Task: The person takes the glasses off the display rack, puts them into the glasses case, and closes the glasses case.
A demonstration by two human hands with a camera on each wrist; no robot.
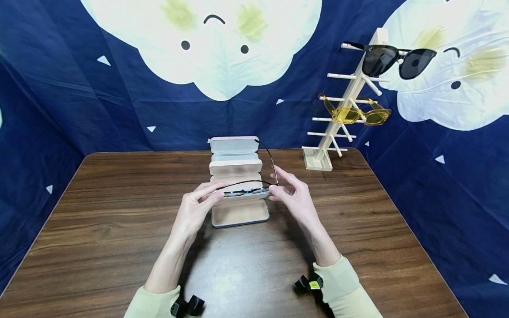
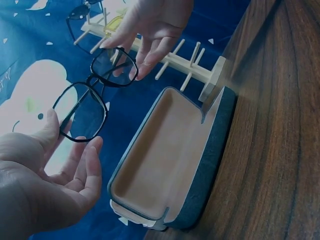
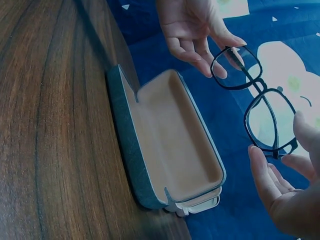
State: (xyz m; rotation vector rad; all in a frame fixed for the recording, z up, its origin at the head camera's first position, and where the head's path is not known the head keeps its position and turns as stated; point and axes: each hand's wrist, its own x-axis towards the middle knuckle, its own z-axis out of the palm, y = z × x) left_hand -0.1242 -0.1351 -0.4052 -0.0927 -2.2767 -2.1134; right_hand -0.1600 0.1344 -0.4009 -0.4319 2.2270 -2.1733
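Black-rimmed glasses [image 1: 246, 191] hang level just above an open grey case [image 1: 240, 215] with a tan lining. My left hand [image 1: 216, 193] pinches the left end of the frame between thumb and fingers. My right hand [image 1: 274, 187] pinches the right end at the hinge, where one temple stands out, pointing away from me. In the left wrist view the glasses [image 2: 95, 95] show both clear lenses beside the empty case [image 2: 170, 160]. The right wrist view has the same glasses [image 3: 255, 100] over the case [image 3: 170, 145].
Two more pale cases [image 1: 235, 167] [image 1: 233, 145] stand in a row behind the open one on the brown wooden table [image 1: 119, 229]. At the back right a white rack [image 1: 342, 110] carries black sunglasses [image 1: 397, 59] and yellow ones [image 1: 358, 115]. A blue cloth backdrop surrounds the table.
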